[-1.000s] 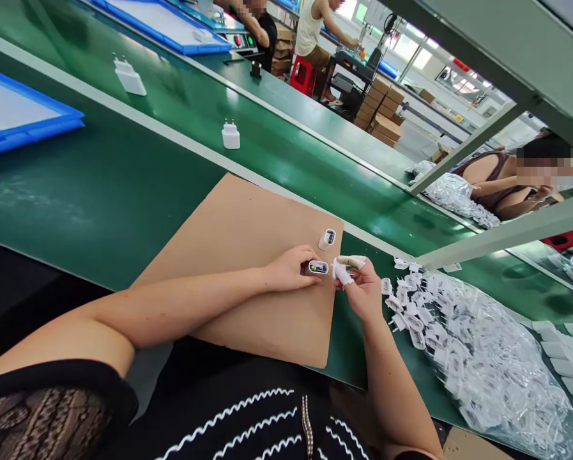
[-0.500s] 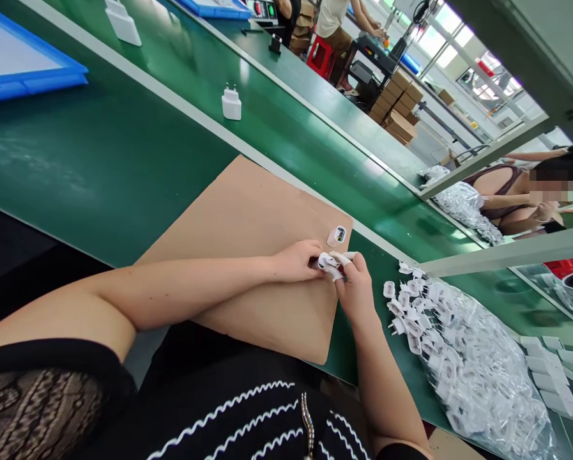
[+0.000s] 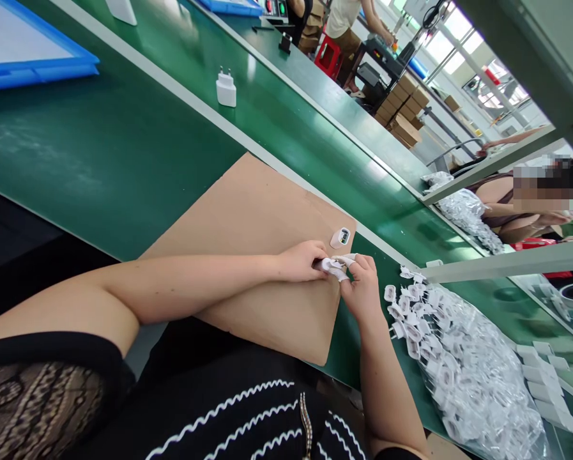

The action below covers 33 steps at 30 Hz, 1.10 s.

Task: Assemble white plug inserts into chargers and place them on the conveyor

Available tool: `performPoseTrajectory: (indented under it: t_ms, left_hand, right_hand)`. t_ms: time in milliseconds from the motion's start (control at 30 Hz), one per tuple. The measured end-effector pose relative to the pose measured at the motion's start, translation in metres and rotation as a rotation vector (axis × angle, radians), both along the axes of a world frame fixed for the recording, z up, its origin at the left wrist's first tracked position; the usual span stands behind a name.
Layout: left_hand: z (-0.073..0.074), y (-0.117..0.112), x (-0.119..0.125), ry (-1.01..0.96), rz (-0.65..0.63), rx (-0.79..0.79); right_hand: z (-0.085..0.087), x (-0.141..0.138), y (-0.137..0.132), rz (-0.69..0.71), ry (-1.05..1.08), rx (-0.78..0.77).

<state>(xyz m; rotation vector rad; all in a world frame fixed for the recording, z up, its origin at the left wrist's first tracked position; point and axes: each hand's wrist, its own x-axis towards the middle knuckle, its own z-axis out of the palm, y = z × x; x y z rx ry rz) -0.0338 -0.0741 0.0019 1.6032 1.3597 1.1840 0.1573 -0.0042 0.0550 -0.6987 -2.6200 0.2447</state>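
Observation:
Over the brown cardboard sheet (image 3: 267,211), both hands meet around a small white plug charger piece (image 3: 331,264). My left hand (image 3: 303,260) grips its left end with closed fingers. From the right, my right hand (image 3: 363,284), with white covers on the fingertips, pinches the pronged end. Fingers hide much of the piece. Just beyond the hands, a white charger housing (image 3: 340,237) with an open end lies near the cardboard's right corner. To the right of my right hand, loose white plug parts (image 3: 411,313) spill from a clear plastic bag (image 3: 487,377).
A white charger (image 3: 226,89) stands prongs up on the green belt (image 3: 286,128) beyond a pale rail. At upper left lies a blue-rimmed tray (image 3: 37,73). White housings (image 3: 545,383) sit in rows at far right. Metal frame bars (image 3: 506,262) cross the right side; co-workers sit beyond.
The chargers on the belt have shifted toward the upper left. The piece in my hands has turned, its end now facing me less. The view has shifted slightly.

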Motion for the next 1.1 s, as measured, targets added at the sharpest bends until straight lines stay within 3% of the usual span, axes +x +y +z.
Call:
performPoseTrajectory:
  t_ms: [233,400,500,567,667,733,800,933,1100]
  left_hand:
    - [0.002,-0.001,-0.001,-0.015,-0.019,0.01]
    - [0.002,-0.004,0.004,0.04,0.0,-0.013]
    - [0.003,-0.008,0.005,0.075,0.026,-0.017]
    - [0.008,-0.009,0.004,0.097,0.039,-0.02]
    - [0.019,-0.003,-0.006,0.123,0.097,0.051]
    - [0.027,0.011,-0.019,0.129,0.21,0.111]
    - [0.031,0.036,-0.037,0.143,0.346,0.075]
    - [0.021,0.105,-0.075,0.267,0.53,-0.094]
    - [0.001,0.171,-0.109,0.471,0.603,-0.122]
  right_hand:
    - [0.003,-0.002,0.003,-0.09,-0.105,0.059]
    - [-0.021,0.003,-0.007,-0.122,0.117,-0.146]
    - [-0.031,0.01,0.005,-0.114,0.236,-0.296]
    - [-0.03,0.023,0.023,-0.204,0.288,-0.309]
    - [-0.025,0.051,0.054,-0.546,0.205,-0.18]
    - [-0.024,0.069,0.069,-0.79,0.033,-0.138]
    - [-0.026,0.081,0.077,-0.93,-0.123,-0.169]
    - [-0.033,0.089,0.08,-0.94,-0.148,-0.209]
    - [-0.032,0.092,0.078,-0.928,0.02,-0.236]
